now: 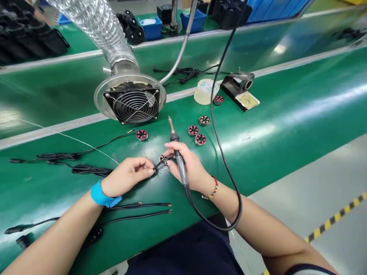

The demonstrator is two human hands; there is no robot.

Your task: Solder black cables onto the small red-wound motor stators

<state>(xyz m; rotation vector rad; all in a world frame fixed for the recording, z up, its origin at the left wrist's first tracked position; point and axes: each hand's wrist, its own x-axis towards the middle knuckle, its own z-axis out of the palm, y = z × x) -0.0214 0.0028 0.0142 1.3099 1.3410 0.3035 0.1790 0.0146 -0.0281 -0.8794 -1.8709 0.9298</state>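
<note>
My left hand [129, 175], with a blue wrist strap, pinches the end of a thin black wire [157, 165] that reaches a small round ring part [163, 159] on the green belt. My right hand [189, 168] is closed round a soldering iron [177, 152], whose tip points up and away, while its fingertips touch the ring part. The iron's black cord [220, 152] loops off to the right and up.
A fume fan [134, 104] on a silver hose stands just behind. Several more ring parts [197, 134] lie to the right, one wired ring [142, 135] to the left. An iron stand with sponge [241, 90], a tape roll [205, 91] and black cables [137, 212] lie around.
</note>
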